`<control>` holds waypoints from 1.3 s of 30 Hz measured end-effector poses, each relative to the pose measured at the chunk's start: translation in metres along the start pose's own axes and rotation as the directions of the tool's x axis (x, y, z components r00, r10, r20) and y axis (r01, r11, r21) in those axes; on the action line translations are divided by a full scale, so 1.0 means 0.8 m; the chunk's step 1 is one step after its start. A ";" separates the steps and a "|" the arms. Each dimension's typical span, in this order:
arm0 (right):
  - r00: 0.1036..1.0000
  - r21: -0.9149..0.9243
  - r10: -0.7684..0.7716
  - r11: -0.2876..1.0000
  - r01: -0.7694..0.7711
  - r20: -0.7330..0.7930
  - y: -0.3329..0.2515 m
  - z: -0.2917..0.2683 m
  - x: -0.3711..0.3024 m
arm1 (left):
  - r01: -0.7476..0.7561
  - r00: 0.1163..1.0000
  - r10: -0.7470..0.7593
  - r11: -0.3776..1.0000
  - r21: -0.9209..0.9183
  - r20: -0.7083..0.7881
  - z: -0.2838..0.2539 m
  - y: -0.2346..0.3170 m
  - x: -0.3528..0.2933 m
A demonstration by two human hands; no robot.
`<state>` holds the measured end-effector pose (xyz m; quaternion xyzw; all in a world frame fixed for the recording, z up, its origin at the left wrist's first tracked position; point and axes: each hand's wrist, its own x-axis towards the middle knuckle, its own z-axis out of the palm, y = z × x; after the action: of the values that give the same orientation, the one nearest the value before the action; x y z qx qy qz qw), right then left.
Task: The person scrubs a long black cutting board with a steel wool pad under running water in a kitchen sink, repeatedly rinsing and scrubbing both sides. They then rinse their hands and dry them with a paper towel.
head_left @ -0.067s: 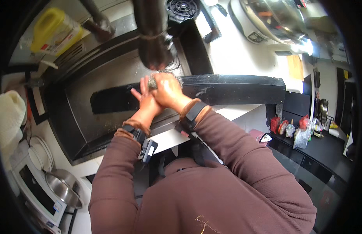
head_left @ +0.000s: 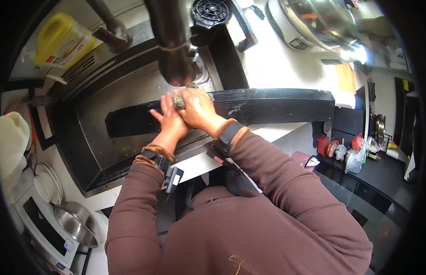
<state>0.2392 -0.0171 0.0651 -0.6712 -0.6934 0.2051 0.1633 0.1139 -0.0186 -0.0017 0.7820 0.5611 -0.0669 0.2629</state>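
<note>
My right hand [head_left: 199, 108] is closed around a grey-green metal scouring pad [head_left: 178, 101], part of it hidden under the fingers. Pressed up beside it, my left hand [head_left: 170, 120] has its fingers stretched out and thumb apart, and touches the pad and the right hand. Both hands are over a long black panel [head_left: 277, 106] that lies across the sink [head_left: 89, 133]. Just above the fingers hangs the end of a dark metal tap [head_left: 176, 64], with wet, shiny spots around it.
A yellow jug [head_left: 61, 43] stands at the back left. On the right counter are a large lidded cooker [head_left: 309, 25] and a black round burner part [head_left: 212, 11]. Steel bowls [head_left: 75, 224] and white plates [head_left: 48, 183] sit at the left, with bagged items [head_left: 355, 158] on the right.
The view has shifted slightly. Both hands have moved a little, and more of the scouring pad shows between them. The black panel stays across the sink.
</note>
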 end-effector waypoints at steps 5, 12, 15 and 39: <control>0.996 -0.272 0.094 0.958 -0.090 0.004 0.102 -0.086 -0.076 | 0.247 0.961 -0.234 0.966 -0.078 0.144 -0.035 -0.028 -0.009; 0.994 -0.134 -0.063 0.988 0.075 0.090 0.032 -0.018 -0.063 | 0.244 0.955 -0.223 0.966 -0.089 0.197 -0.043 -0.030 -0.008; 0.980 -0.094 -0.172 0.979 0.181 0.096 0.032 -0.003 -0.074 | 0.219 0.964 -0.201 0.972 -0.088 0.176 -0.043 -0.033 -0.006; 1.000 -0.419 0.016 0.908 -0.020 -0.013 0.134 -0.148 -0.123 | 0.224 0.939 -0.198 0.972 -0.066 0.280 -0.057 -0.039 -0.006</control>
<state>0.3959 -0.1061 0.1180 -0.6978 -0.7144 0.0501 0.0169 0.0746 0.0065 0.0285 0.6870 0.6029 -0.1738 0.3664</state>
